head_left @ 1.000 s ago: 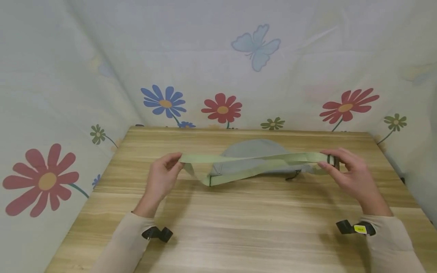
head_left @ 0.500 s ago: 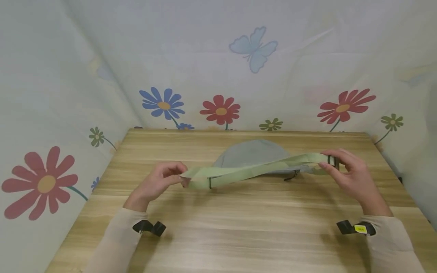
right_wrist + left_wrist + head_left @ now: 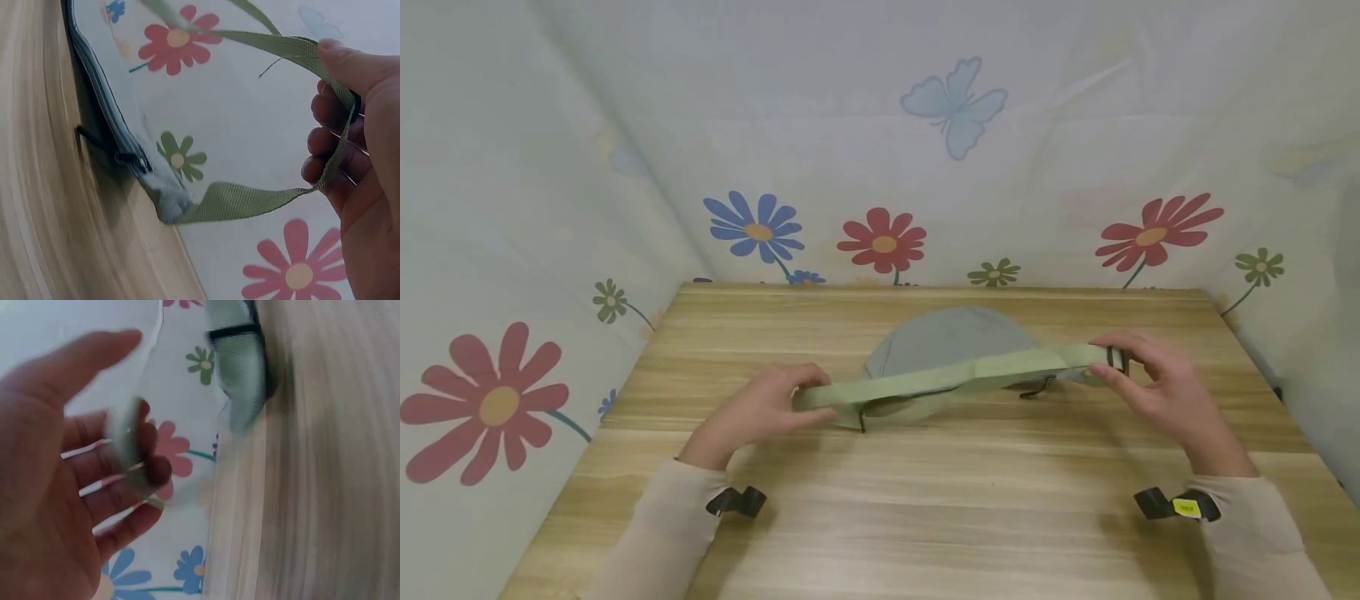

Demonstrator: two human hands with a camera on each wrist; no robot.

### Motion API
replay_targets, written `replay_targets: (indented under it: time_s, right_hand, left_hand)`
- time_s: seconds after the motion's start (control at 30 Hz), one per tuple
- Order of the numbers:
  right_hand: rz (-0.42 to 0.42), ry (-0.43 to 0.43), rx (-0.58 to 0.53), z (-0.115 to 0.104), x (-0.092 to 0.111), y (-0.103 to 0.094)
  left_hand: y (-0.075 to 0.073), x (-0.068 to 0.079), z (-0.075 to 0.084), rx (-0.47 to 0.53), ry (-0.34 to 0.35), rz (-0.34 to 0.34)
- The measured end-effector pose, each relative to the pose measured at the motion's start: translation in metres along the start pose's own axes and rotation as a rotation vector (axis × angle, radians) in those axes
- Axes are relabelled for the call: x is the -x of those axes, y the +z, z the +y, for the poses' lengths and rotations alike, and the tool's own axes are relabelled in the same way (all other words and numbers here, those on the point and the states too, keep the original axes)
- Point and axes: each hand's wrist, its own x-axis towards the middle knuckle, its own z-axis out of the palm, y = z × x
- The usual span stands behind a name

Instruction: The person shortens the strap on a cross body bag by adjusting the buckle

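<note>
A grey half-round waist bag (image 3: 958, 337) with a pale green webbing strap (image 3: 940, 379) lies on the wooden table. My right hand (image 3: 1165, 387) pinches the strap between thumb and fingers beside a dark buckle (image 3: 1118, 360). In the right wrist view the strap (image 3: 250, 203) loops from the bag's corner up into that hand. At the strap's other end, my left hand (image 3: 767, 408) has thumb and fingers apart. Its strap end (image 3: 128, 440), blurred in the left wrist view, lies against the fingers. A dark slider (image 3: 234, 330) sits on the strap near this hand.
The wooden table (image 3: 970, 508) reaches back to a white cloth wall (image 3: 820, 108) printed with flowers and a butterfly. Cloth also hangs at the left and right. A dark zipper pull (image 3: 103, 145) sticks out from the bag's zipper.
My left hand first moves down with the strap, then its thumb and fingers part. The strap's front stretch shifts over the bag's front edge. My right hand keeps its pinch, moving slightly left.
</note>
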Motion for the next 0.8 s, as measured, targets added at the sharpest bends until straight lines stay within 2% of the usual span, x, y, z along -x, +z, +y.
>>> replay_targets:
  time_s: [0.1,0.17,0.3,0.43,0.53,0.67,0.8]
  right_hand:
    - [-0.015,-0.072,-0.029,-0.005,-0.005,0.006]
    - [-0.016,-0.112,-0.044,-0.008,-0.008,0.01]
    - [-0.014,-0.149,-0.078,-0.019,-0.016,0.016]
    - [-0.02,-0.174,-0.089,-0.03,-0.023,0.024]
    - [-0.035,-0.207,-0.106,-0.037,-0.029,0.032]
    - [-0.048,-0.252,-0.146,-0.043,-0.033,0.041]
    - [-0.058,-0.246,-0.178,-0.047,-0.035,0.043]
  left_hand:
    - [0.009,-0.009,0.015,-0.092,0.019,0.01]
    - [0.017,-0.019,0.029,-0.112,0.038,0.017]
    - [0.035,-0.044,0.068,-0.12,0.112,0.051]
    - [0.053,-0.072,0.11,-0.137,0.23,0.154]
    - [0.066,-0.091,0.134,-0.157,0.309,0.237]
    - [0.079,-0.107,0.157,-0.158,0.366,0.294]
    - [0.087,-0.112,0.166,-0.091,0.385,0.328]
